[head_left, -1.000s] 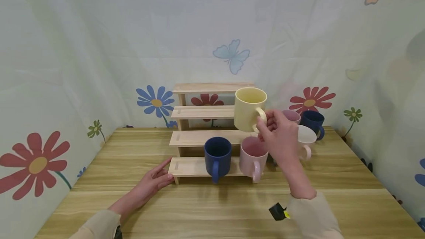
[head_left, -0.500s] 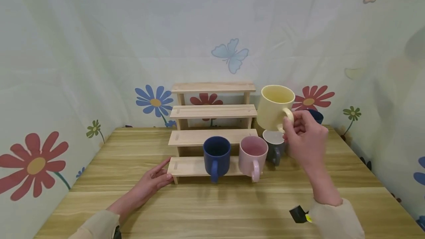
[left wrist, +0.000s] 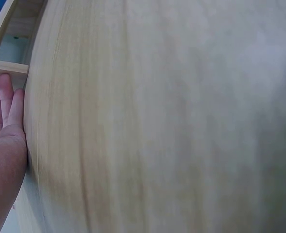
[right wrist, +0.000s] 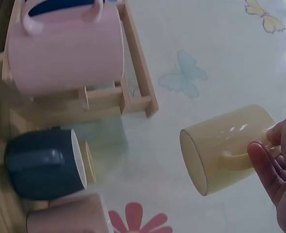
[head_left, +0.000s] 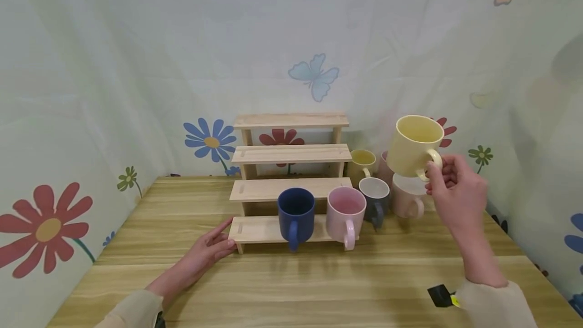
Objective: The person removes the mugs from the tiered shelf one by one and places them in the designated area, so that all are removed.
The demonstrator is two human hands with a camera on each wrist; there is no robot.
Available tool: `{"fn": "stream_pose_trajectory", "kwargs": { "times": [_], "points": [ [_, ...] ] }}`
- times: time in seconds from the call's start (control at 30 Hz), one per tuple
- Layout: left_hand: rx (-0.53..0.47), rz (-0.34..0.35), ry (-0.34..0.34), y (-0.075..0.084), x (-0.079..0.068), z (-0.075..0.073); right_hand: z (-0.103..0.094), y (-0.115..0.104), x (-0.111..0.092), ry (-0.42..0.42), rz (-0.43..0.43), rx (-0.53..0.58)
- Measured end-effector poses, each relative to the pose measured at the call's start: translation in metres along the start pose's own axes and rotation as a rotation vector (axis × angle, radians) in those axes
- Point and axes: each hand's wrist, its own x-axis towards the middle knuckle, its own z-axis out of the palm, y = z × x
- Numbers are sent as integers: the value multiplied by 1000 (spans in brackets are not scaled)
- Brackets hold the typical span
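Observation:
By its handle, my right hand [head_left: 460, 196] pinches a yellow mug [head_left: 414, 146], held upright in the air at the right, above a pale pink mug with a white inside [head_left: 407, 196]. My left hand [head_left: 207, 252] rests on the table with its fingers fairly straight, touching the left end of the stepped wooden rack [head_left: 255, 229]. A blue mug [head_left: 297, 214] and a pink mug [head_left: 343, 216] stand on the rack's lowest step, handles toward me. In the left wrist view, the fingertips [left wrist: 6, 82] meet the rack's wooden end [left wrist: 9, 66].
Right of the rack stand a dark grey mug [head_left: 374, 199], a second yellow mug [head_left: 361, 166] and a partly hidden pink mug [head_left: 385, 168]. A flowered cloth [head_left: 205, 39] hangs behind the wooden table [head_left: 291, 287]. A black tag [head_left: 440, 295] hangs from the right sleeve.
My right hand has carried the yellow mug rightward, away from the rack, uncovering the grey mug and the second yellow mug. The left hand has stayed against the rack.

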Motion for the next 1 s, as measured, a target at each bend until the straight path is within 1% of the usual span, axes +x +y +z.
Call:
{"fn": "stream_pose_trajectory", "kwargs": {
  "times": [0.17, 0.3, 0.47, 0.63, 0.8, 0.87, 1.0],
  "points": [
    [2, 0, -4, 0, -1, 0, -11, 16, 1, -4, 52, -60],
    [2, 7, -10, 0, -1, 0, -16, 30, 1, 23, 70, -86],
    [-6, 6, -11, 0, -1, 0, -19, 49, -3, 64, 117, -135],
    [-16, -1, -3, -1, 0, 0, -23, 70, -7, 86, 131, -176],
    [-19, 0, -17, -1, 0, 0, -27, 91, -12, 99, 149, -221],
    [-16, 1, -19, -1, 0, 0, -28, 99, -15, 102, 142, -241],
    [-11, 5, -26, -1, -1, -1, -29, 114, -22, 87, 149, -293]
  ]
}}
